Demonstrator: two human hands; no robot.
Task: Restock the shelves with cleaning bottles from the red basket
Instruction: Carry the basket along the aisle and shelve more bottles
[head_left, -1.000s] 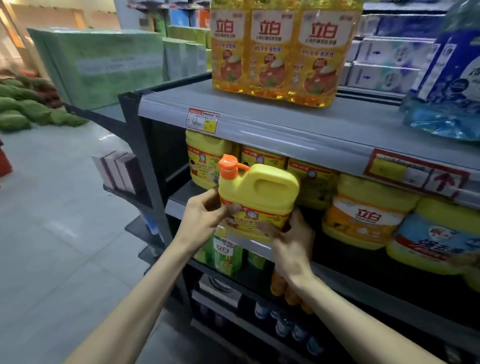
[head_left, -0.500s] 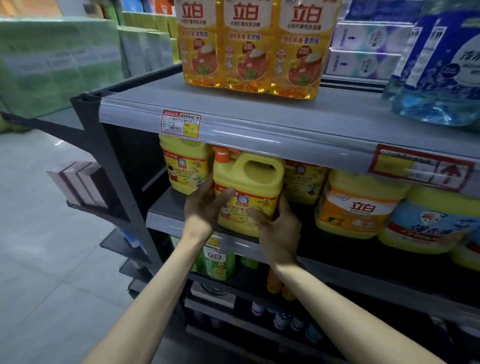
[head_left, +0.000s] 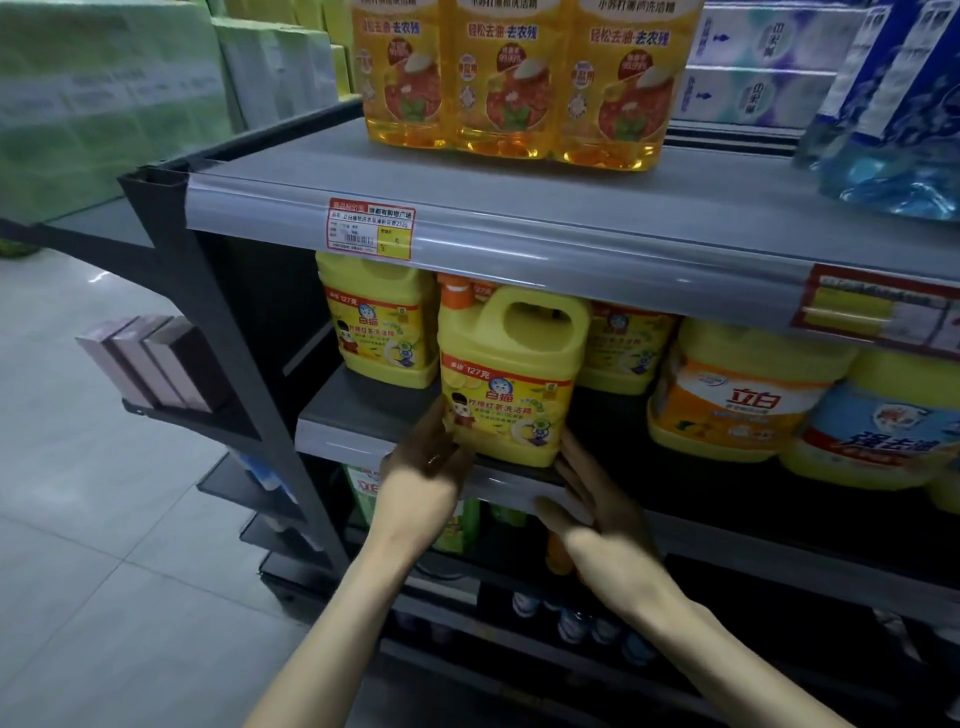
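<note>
Standing upright at the front edge of the middle shelf, the yellow jug with the orange cap looks already set down; its base sits on the shelf just above the grey rail. The left hand lies against the lower left side of the jug with the fingers rather straight, touching the label and not wrapped around anything. The right hand is loose and holds nothing; its fingertips reach toward the lower right corner of the jug, but I cannot tell if they touch it.

Behind the jug stand 2 jugs of the same kind, 1 to the left and 1 to the right, deeper on the shelf. So this jug is, in my judgement, placed but maybe not yet pushed back in line with them. Further right are an orange-labelled tub and a blue-labelled tub. On the upper shelf stand 3 amber bottles, with a price tag on its rail.

The red basket is not in view, so how many bottles remain to be shelved cannot be said. At least this 1 jug is nearly done; free room shows on the middle shelf to the left of it.
</note>
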